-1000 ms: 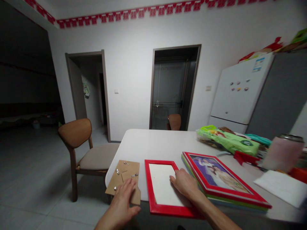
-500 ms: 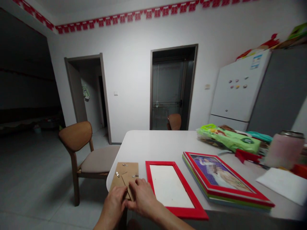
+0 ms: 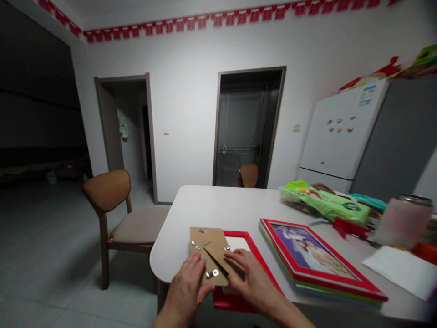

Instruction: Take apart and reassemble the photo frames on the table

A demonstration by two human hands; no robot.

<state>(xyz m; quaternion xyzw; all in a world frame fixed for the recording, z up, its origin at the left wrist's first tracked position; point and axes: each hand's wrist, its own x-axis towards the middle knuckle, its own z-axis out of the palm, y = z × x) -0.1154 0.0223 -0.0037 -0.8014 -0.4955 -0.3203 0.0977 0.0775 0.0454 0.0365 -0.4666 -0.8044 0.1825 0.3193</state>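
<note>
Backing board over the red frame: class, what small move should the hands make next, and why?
Probably turn the backing board slightly and slide it right until it squares with the red frame. It sits askew, covering only the frame's left part, with its white inside showing beyond. The left hand and right hand both lie on it.

I can read no word or number anywhere from here. High on the wall, up and left of the fridge [image 3: 337,136], a red border [image 3: 205,20] repeats one blocky sign, too small for me to make out. A blue-and-white label [image 3: 368,94] sits at the fridge's top right corner, its print blurred. The green packet [image 3: 324,202] on the desk [image 3: 218,205], just in front of the fridge, bears a dark oval logo [image 3: 351,206], illegible.
</note>
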